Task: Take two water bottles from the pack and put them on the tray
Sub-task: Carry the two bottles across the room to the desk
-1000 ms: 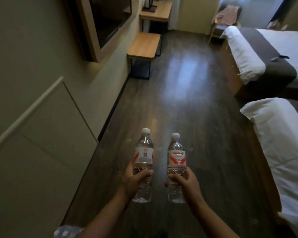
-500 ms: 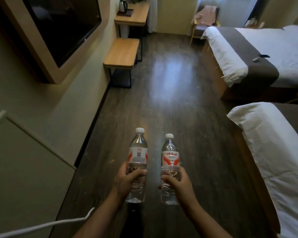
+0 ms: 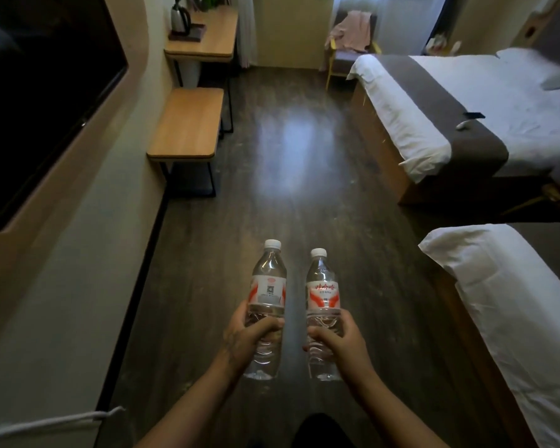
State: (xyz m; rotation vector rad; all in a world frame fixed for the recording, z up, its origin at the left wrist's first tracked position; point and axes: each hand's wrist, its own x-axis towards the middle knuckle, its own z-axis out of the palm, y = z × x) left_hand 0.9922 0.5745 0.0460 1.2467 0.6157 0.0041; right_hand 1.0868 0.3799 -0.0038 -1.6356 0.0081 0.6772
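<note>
I hold two clear water bottles upright in front of me, above the dark wood floor. My left hand (image 3: 243, 339) is wrapped around the lower half of the left bottle (image 3: 267, 287), which has a white cap and a red and white label. My right hand (image 3: 341, 345) grips the right bottle (image 3: 323, 291) the same way. The two bottles stand side by side, a small gap apart. A dark tray (image 3: 188, 33) with a kettle on it lies on the far desk (image 3: 214, 43). The pack is out of view.
A wooden bench (image 3: 188, 124) stands along the left wall below a dark wall-mounted screen (image 3: 39, 92). Two beds, the far one (image 3: 459, 114) and the near one (image 3: 511, 305), line the right side. A chair (image 3: 349, 37) with cloth on it stands at the back. The floor aisle (image 3: 288, 156) runs between them.
The view has advanced down the room and turned left: the bench, desk and beds are closer, and the screen fills more of the left. Both hands keep the bottles upright.
</note>
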